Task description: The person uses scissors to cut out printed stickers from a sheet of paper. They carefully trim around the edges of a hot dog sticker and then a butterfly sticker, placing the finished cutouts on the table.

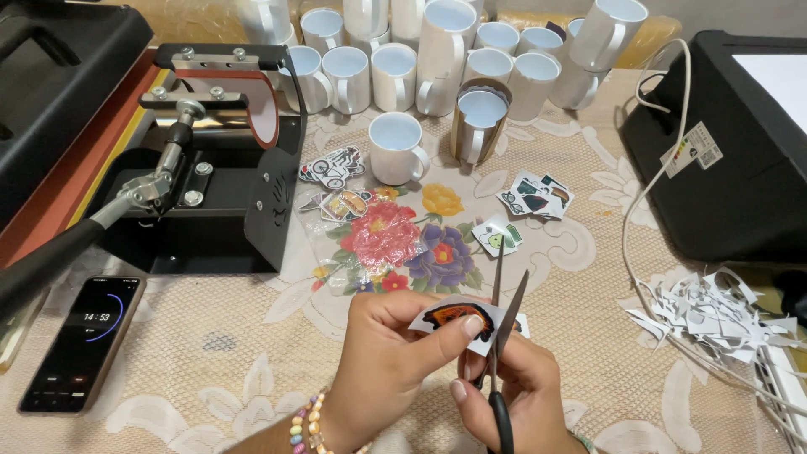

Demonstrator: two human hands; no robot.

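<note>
My left hand (395, 353) pinches a small paper cutout (454, 319) printed with an orange and black picture. My right hand (508, 391) grips black-handled scissors (502, 336), whose open blades point up past the cutout's right edge. Both hands hover low over the lace tablecloth (210, 353) near the front edge. More cut picture stickers (533, 195) lie beyond the blades, with another (496, 235) closer in.
A black mug heat press (210, 160) stands at the left, and a phone (80, 340) lies in front of it. Several white mugs (420, 59) crowd the back. A black machine (731, 143) with a white cable sits at the right, above paper scraps (714, 315).
</note>
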